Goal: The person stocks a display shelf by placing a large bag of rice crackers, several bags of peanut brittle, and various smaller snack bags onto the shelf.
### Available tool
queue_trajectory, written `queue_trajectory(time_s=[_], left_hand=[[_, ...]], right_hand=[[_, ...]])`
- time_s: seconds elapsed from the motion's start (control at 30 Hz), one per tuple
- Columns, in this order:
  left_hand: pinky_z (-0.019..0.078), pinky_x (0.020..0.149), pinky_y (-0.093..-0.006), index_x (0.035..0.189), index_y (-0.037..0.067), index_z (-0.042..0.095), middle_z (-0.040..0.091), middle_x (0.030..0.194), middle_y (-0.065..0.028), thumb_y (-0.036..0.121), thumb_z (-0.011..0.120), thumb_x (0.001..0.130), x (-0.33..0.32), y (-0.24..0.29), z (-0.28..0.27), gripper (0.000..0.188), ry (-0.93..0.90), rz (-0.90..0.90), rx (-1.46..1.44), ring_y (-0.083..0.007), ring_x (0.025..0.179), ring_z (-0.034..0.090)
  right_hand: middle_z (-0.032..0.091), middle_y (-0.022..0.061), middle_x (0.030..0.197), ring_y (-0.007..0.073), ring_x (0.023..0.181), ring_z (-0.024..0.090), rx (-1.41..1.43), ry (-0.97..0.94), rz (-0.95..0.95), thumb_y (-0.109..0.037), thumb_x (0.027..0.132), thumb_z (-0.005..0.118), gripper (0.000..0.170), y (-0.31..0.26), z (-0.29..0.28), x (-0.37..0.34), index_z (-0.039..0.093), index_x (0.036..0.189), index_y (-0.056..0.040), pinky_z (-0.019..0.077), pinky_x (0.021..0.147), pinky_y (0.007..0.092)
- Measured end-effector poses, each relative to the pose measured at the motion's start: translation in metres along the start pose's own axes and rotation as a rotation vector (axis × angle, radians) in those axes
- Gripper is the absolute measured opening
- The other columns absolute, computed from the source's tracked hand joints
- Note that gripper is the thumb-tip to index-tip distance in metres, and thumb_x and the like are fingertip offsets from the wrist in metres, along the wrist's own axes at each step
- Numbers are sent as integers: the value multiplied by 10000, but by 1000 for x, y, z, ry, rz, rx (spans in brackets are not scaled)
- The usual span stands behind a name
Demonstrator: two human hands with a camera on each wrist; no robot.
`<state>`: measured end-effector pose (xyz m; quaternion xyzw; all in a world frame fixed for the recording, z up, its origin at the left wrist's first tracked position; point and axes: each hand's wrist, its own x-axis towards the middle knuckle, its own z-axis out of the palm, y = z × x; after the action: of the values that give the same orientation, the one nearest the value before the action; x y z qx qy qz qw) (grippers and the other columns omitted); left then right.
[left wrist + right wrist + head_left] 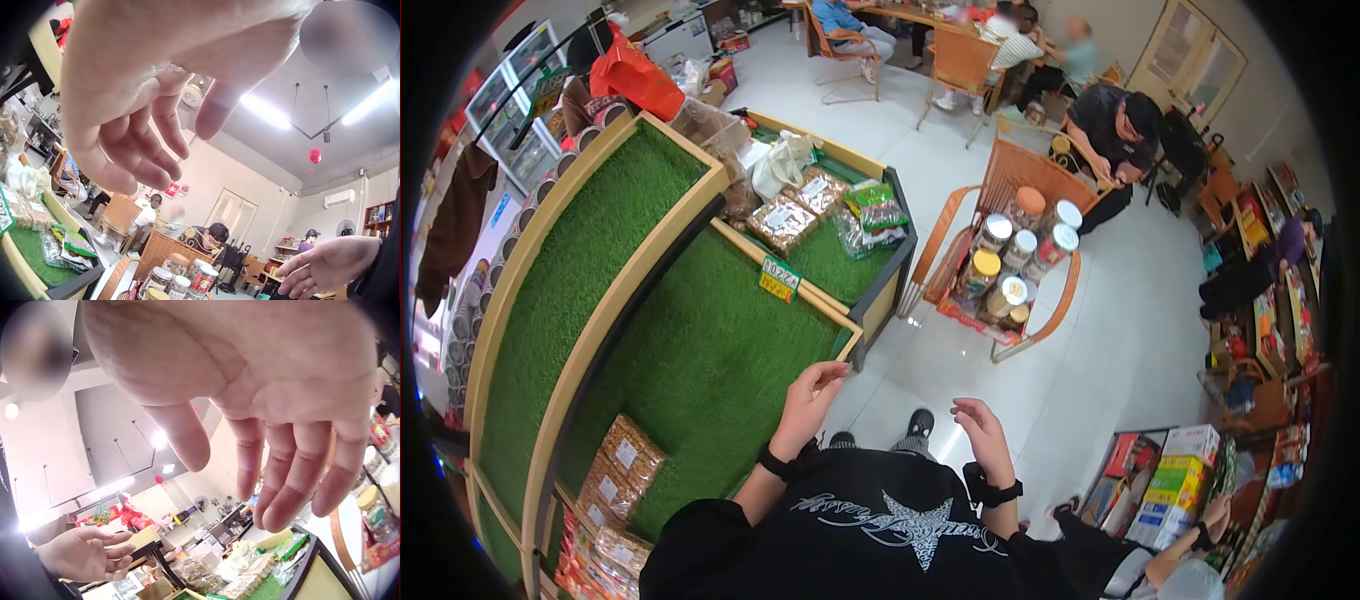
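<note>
Both hands hover in front of the body and hold nothing. The left hand point(808, 405), fingers relaxed, is beside the corner of a wooden display stand lined with green turf point(710, 310). Over the floor to its right is the right hand point(986, 435), its fingers loosely bent, palm turned inward. Each wrist view shows its palm bare, with the fingers hanging apart. Ahead of the hands, a rattan chair point(1030, 165) bears several lidded jars point(997, 232). Packed brown snack blocks point(783, 222) and a green snack bag point(875, 205) lie in the stand's far section.
A price tag point(780, 279) stands on the divider. More snack packs point(622, 465) lie at the stand's near end. One person point(1115, 130) sits behind the rattan chair; others sit at a far table. Stacked boxes point(1175, 480) and shelves point(1265, 270) line the right side.
</note>
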<state>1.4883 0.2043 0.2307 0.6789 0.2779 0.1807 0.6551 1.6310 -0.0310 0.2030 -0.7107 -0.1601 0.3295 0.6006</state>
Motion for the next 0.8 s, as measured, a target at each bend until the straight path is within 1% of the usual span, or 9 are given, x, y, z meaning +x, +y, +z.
queue_trajectory(time_s=[0.03,0.2,0.27,0.3,0.43,0.53,0.7,0.77,0.8], left_hand=[[417,795,-256,1005,-11,541,584,975,-88,34,479,803,8,2,9,216,16,14,-1,-147,897,549],[417,795,-258,1027,-5,531,564,1007,-86,38,487,796,35,0,54,239,80,57,-43,-150,910,537],[417,792,-260,1027,-3,531,558,1015,-85,38,487,793,40,-2,72,242,110,66,-46,-147,908,532],[418,789,-262,1027,-1,532,551,1023,-83,39,487,790,43,-4,79,245,131,79,-33,-144,905,527],[419,788,-276,1041,5,526,539,1006,-85,47,498,780,45,-6,97,266,209,37,-1,-165,907,521],[422,788,-283,1047,10,524,533,1001,-90,52,506,777,52,-3,92,274,272,-11,58,-175,910,521],[426,784,-287,1047,18,527,517,1017,-89,51,509,775,70,4,61,274,408,-33,49,-181,911,521],[426,780,-284,1048,17,527,524,1010,-91,54,513,776,78,4,46,275,498,-66,34,-177,903,523],[425,774,-278,1047,19,529,532,1002,-87,57,515,776,81,1,38,274,528,-47,49,-168,893,526]], right_hand=[[583,77,916,126,852,535,-9,-4,-34,-102,829,512,222,-4,-11,12,530,1033,-16,416,770,243],[583,70,918,125,847,531,-130,-36,-77,-107,827,514,226,-30,-58,52,531,1035,-23,413,773,246],[583,70,920,123,851,529,-54,-109,-77,-108,829,513,226,-28,-73,66,530,1037,-22,409,779,246],[583,70,920,123,851,529,-69,-128,-73,-108,829,513,226,-29,-79,73,530,1037,-22,409,779,246],[582,70,926,121,861,527,-49,-243,-15,-106,835,509,224,-28,-86,98,525,1039,-16,405,785,239],[577,77,945,127,880,528,-40,-349,9,-97,839,505,223,-31,-80,123,518,1044,-9,406,790,239],[576,86,950,135,887,531,-64,-509,18,-102,836,510,237,-36,-51,173,512,1052,-4,408,787,239],[577,90,954,139,876,533,-205,-577,-26,-117,830,520,251,-45,-36,194,511,1055,-7,414,778,245],[577,90,954,139,876,533,-211,-591,-33,-117,830,520,251,-51,-29,203,511,1055,-7,414,778,245]])
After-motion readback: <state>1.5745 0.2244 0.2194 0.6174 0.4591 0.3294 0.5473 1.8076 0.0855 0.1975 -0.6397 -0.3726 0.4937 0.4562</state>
